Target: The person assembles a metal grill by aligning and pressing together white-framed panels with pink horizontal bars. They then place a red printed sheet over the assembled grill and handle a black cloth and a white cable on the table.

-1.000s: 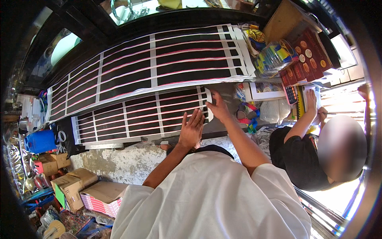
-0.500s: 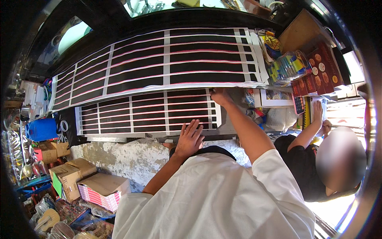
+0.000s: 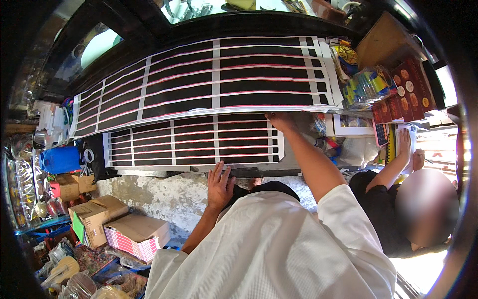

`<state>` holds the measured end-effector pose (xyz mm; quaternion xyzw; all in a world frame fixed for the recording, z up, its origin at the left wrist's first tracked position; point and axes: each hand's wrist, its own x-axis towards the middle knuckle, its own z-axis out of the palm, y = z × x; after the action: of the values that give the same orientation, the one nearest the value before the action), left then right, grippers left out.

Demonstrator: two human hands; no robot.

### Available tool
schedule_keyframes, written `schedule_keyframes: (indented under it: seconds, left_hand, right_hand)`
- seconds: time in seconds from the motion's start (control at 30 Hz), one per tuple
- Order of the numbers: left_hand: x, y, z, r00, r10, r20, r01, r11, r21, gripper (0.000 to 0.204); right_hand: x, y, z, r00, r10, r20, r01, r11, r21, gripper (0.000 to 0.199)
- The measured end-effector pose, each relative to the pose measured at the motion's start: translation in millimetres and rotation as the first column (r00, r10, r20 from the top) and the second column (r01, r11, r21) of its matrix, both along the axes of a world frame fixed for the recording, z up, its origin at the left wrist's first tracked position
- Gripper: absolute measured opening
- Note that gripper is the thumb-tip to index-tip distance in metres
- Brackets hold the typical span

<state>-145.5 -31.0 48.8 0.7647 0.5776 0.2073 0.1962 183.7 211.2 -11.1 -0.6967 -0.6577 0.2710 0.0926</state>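
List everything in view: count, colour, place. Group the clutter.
Large sheet stack: 1, black panels with white and red lines, far side
Small sheet: 1 visible, same colours, near side
Table: 1, grey, under small sheet
Clear jar: 1, blue-yellow contents, right
Dark red boxes: count unclear, far right
Keypad device: 1, pink-edged, right
Blue container: 1, left
Cardboard boxes: several, brown, lower left
Wrapped goods: uncountable, mixed, lower left
Co-worker: 1, black shirt, right
White shirt: 1, wearer's, bottom centre
Left hand: 1, bare, by small sheet's near edge
Right hand: 1, bare, at small sheet's far right corner
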Motion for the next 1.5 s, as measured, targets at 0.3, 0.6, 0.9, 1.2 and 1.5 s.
schedule_keyframes:
  seconds: [0.3, 0.6, 0.9, 1.2, 1.5]
  left_hand:
    - [-33.9, 12.0, 0.1, 0.989, 0.142, -0.030, -0.141, 0.990, 0.023, 0.047]
    - [-106.3, 53.9, -1.4, 0.977, 0.167, -0.129, -0.161, 0.985, 0.060, 0.060]
    - [-162.8, 89.5, 4.2, 0.972, -0.005, -0.233, -0.032, 0.988, -0.153, 0.100]
    - [-219.6, 94.7, -16.8, 0.938, -0.052, -0.342, -0.032, 0.972, -0.234, 0.119]
    - [-235.3, 96.8, -47.2, 0.933, -0.134, -0.335, 0.017, 0.944, -0.331, 0.116]
  right_hand:
    - [40.3, -53.6, 2.7, 0.427, -0.506, -0.750, 0.261, 0.863, -0.433, 0.069]
    - [-5.5, -204.1, 3.8, -0.221, -0.637, -0.738, 0.148, 0.726, -0.671, 0.033]
    - [-106.0, -224.2, -9.8, -0.428, -0.611, -0.665, 0.194, 0.657, -0.729, 0.015]
    - [-185.5, -197.1, 1.4, -0.509, -0.531, -0.677, 0.380, 0.567, -0.731, 0.030]
    - [-213.5, -187.5, -12.9, -0.622, -0.370, -0.690, 0.499, 0.493, -0.713, 0.032]
